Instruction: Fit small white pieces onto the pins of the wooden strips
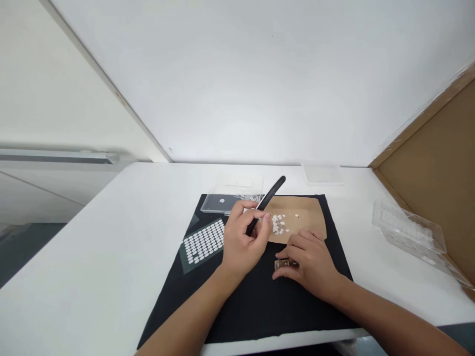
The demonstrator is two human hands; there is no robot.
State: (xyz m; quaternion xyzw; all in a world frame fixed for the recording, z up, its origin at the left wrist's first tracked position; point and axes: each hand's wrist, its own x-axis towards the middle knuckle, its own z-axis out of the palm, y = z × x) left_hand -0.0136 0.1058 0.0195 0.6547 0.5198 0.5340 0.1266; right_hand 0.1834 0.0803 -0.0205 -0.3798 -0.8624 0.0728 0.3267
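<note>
My left hand (243, 240) is closed around a slim black pen-like tool (272, 192), whose thick rounded end points up and to the right. Its lower end is hidden in my fingers. Lower and to the right, my right hand (313, 262) pinches a small brownish strip (282, 264) with shiny spots, just above the black mat (256, 306). A tan sheet (306, 210) lies behind both hands, with a cluster of small white pieces (277, 225) on it. Left of my left hand is a dark green sheet with rows of white oval stickers (204, 241).
A clear plastic case (215, 203) with small white bits stands at the mat's back left. Another clear tray (322, 174) is behind the mat. To the right are stacked clear plastic boxes (411, 232) beside a cardboard panel (434, 153). A white wall (267, 89) rises behind the table.
</note>
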